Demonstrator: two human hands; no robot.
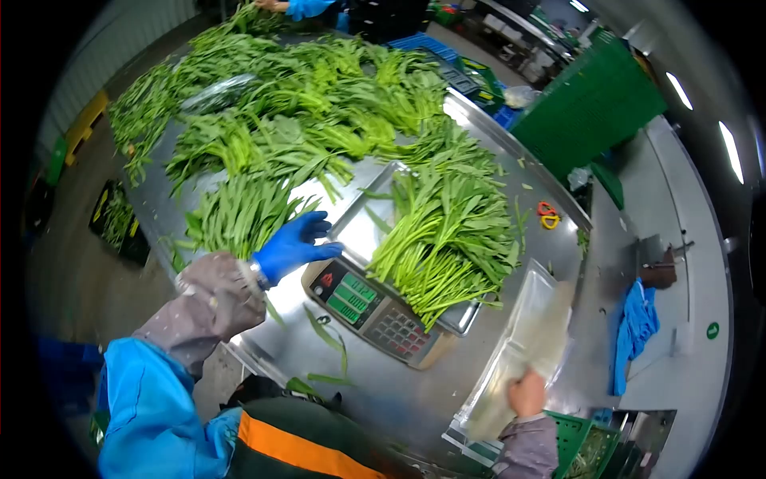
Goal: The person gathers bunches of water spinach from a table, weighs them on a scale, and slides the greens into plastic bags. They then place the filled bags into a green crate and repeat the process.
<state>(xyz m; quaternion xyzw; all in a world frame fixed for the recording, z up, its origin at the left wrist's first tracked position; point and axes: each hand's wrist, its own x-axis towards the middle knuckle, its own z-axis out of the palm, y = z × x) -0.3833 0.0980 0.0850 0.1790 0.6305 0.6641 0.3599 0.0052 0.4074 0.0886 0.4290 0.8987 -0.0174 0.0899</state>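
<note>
My left hand [295, 246], in a blue glove, is held with its fingers apart and nothing in it, just left of the scale. The digital scale [375, 311] has a lit green display, and a bunch of leafy greens [447, 239] lies on its metal pan. My right hand [527, 393], bare, is closed at the lower right over a stack of clear plastic bags [511, 359] in a shallow tray. Its fingertips are blurred, and whether a bag is pinched in them is hard to make out.
More greens [319, 96] are heaped over the far side of the metal table [399, 399]. Red and orange scissors [547, 215] lie at the right. Green crates [590, 104] stand behind. A co-worker's hand [273, 5] shows at the top. A blue cloth [634, 335] hangs at right.
</note>
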